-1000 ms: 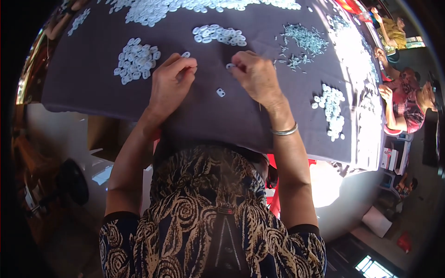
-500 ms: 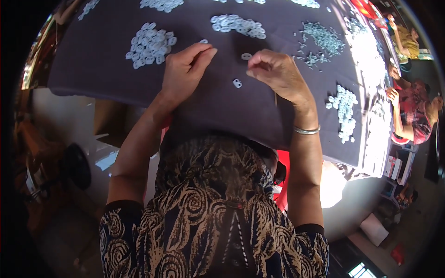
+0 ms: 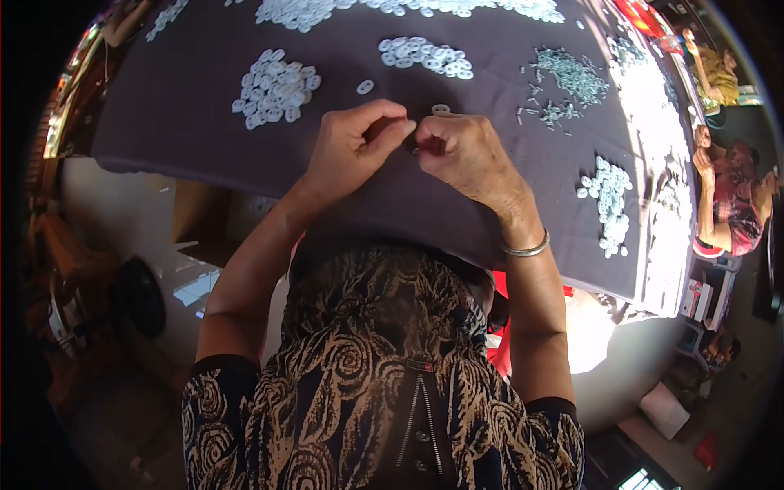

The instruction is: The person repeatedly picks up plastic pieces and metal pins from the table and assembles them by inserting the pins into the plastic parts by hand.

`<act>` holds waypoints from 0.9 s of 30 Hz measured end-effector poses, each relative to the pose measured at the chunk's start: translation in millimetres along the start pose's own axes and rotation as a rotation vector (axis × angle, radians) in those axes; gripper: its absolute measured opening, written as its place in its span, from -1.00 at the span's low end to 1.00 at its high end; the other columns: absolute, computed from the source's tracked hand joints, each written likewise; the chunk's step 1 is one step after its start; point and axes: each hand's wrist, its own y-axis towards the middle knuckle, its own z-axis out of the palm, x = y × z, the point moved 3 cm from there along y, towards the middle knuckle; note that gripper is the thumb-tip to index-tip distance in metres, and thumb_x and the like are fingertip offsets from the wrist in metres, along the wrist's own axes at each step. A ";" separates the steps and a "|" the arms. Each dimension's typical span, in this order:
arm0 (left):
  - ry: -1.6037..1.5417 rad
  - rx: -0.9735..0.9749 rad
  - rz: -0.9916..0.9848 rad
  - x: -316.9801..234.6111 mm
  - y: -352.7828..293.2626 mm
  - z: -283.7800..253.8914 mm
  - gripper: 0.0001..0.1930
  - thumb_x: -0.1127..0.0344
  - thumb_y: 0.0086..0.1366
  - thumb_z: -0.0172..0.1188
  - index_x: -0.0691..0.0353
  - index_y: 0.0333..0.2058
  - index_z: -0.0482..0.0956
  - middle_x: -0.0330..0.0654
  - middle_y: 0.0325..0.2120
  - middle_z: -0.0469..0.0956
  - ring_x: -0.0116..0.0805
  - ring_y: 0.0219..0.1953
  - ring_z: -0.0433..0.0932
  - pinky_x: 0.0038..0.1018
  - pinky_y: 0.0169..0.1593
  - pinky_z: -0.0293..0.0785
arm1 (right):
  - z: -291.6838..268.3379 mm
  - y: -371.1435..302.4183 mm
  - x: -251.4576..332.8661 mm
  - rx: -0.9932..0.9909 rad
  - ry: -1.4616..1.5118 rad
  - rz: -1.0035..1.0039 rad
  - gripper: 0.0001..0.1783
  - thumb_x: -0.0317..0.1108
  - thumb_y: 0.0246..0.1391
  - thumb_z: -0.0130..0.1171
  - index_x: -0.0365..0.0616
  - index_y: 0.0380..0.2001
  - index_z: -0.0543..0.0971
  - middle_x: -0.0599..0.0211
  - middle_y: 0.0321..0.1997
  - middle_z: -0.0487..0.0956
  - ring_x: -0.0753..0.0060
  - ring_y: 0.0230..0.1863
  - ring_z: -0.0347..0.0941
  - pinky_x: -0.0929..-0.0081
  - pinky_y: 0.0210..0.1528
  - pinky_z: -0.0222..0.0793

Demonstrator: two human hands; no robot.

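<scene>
My left hand [image 3: 355, 151] and my right hand [image 3: 474, 159] hover close together over the dark tablecloth, fingertips almost meeting. Each one pinches thumb against fingers. Whatever lies between the fingertips is too small and covered to make out. Just beyond my right hand's knuckles lies a pale oval piece with two holes [image 3: 440, 109]. A similar loose oval piece [image 3: 365, 86] rests past my left hand. Farther left is a pile of white oval pieces [image 3: 278, 88], and a second cluster of them [image 3: 426, 57] sits ahead of both hands.
A heap of small greyish screw-like pieces [image 3: 567, 77] lies to the right. Nearer the right edge is a group of small white pieces [image 3: 611, 204]. A long spread of white pieces [image 3: 294, 11] runs along the far side. Another person [image 3: 727, 200] sits at the right.
My hands have come together, the right moving left and the left moving right. The small white piece that lay between them no longer shows. The view has shifted slightly.
</scene>
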 end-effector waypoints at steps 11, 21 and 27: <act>-0.469 0.102 -0.069 4.9 2.1 7.2 -0.62 0.56 0.18 0.19 0.30 0.00 0.43 -0.30 -0.37 0.50 -0.60 -0.33 0.48 -0.67 -0.28 0.43 | -3.8 4.6 -0.9 -0.114 0.376 0.022 -0.96 -0.54 0.04 0.19 -0.22 -0.42 0.51 0.43 -0.59 0.48 0.72 -0.53 0.31 0.63 -0.46 0.31; -0.480 0.093 -0.213 9.3 3.2 7.6 -0.65 0.54 0.17 0.20 0.28 -0.04 0.45 -0.25 -0.38 0.56 -0.55 -0.35 0.55 -0.63 -0.34 0.46 | -3.6 4.3 4.3 -0.128 0.401 -0.053 -0.97 -0.54 0.05 0.19 -0.24 -0.39 0.55 0.38 -0.49 0.57 0.64 -0.46 0.45 0.62 -0.39 0.38; -0.524 0.062 -0.225 3.7 2.3 8.7 -0.66 0.55 0.19 0.17 0.28 -0.04 0.45 -0.28 -0.43 0.53 -0.59 -0.41 0.51 -0.65 -0.35 0.46 | -27.7 0.2 -5.4 -0.105 0.295 0.022 -0.94 -0.53 0.05 0.19 -0.23 -0.36 0.57 0.42 -0.49 0.56 0.73 -0.45 0.39 0.66 -0.38 0.35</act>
